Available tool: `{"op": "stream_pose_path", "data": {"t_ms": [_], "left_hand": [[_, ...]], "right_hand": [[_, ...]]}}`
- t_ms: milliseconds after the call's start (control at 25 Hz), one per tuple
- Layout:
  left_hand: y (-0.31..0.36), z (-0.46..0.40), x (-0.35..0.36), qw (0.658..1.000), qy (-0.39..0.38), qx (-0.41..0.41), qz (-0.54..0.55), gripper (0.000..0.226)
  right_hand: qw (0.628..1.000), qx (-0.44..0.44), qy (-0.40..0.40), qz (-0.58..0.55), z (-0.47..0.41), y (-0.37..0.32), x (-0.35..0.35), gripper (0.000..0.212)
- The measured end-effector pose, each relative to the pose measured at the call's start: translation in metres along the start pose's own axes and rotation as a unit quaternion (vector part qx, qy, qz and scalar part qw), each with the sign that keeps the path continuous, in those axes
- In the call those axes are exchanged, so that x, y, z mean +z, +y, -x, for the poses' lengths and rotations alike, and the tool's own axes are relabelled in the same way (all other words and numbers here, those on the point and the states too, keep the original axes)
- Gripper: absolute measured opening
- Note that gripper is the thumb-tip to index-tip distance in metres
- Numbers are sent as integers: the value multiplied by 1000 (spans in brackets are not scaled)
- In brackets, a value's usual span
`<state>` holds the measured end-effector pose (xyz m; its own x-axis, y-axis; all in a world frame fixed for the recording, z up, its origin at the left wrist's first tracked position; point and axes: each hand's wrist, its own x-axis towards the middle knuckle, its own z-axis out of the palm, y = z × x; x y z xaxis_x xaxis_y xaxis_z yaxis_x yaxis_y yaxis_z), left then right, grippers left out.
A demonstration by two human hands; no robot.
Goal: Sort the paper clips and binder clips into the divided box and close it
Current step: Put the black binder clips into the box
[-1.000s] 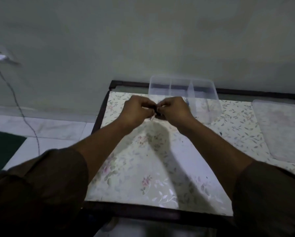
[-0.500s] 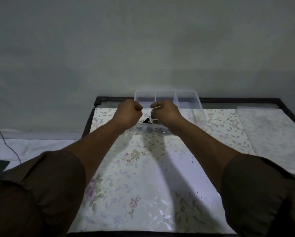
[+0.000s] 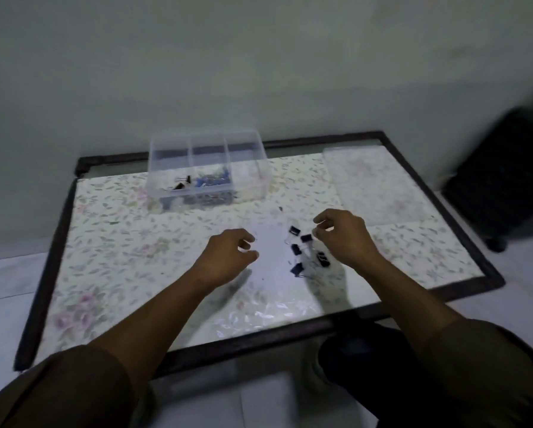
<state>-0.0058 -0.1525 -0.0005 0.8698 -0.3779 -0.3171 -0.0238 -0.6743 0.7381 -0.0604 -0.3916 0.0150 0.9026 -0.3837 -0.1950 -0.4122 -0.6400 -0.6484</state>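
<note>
**While Clearing the Loose Binder Clips: Pickup Step**

While reaching over the loose pile, treat the step in hand as pickup of the next binder clip, judged from both hands hovering beside it.

1. Locate the binder clips (image 3: pixel 296 250) on the table (image 3: pixel 111 242) at about 4 o'clock from its centre, between the two hands. Count five, dark, close together.
2. Read the left hand (image 3: pixel 228 257) as loosely curled at 9 o'clock of the pile, thumb and forefinger apart, nothing seen in it.
3. Read the right hand (image 3: pixel 342 239) at 3 o'clock of the pile, fingertips nearly together just beside the upper clips. Cannot tell whether pinched on a wire handle; blur hides the contact.
4. Locate the divided box (image 3: pixel 259 180) at 11 o'clock, open. Count three compartments: dark clips in the left one, too blurred to count; a heap of small blue and pale paper clips (image 3: pixel 212 180) in the middle one, uncountable; nothing visible in the right one.
5. Locate one clear lid (image 3: pixel 373 180), flat at 1 o'clock, well apart from the box.

Next move, as judged: pinch one clip by body or handles, carry toward 11 o'clock, release over the left compartment. Fit the lid last.
</note>
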Motion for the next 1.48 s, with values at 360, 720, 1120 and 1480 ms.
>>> {"op": "stream_pose_path", "data": {"t_ms": [360,720,1120,1480], "left_hand": [[41,-14,102,977,-48,42,-205,71],[45,-28,101,991,-25,48,-120,42],[23,-10,94,997,49,32,44,22],[7,0,46,978,107,47,173,30]], "right_hand": [[967,-34,-144,205,10,51,15,68],[983,-77,-96,138,6,38,38,19],[988,10,-104,-116,8,38,43,19],[990,-98,-79,-63,3,-23,44,17]]}}
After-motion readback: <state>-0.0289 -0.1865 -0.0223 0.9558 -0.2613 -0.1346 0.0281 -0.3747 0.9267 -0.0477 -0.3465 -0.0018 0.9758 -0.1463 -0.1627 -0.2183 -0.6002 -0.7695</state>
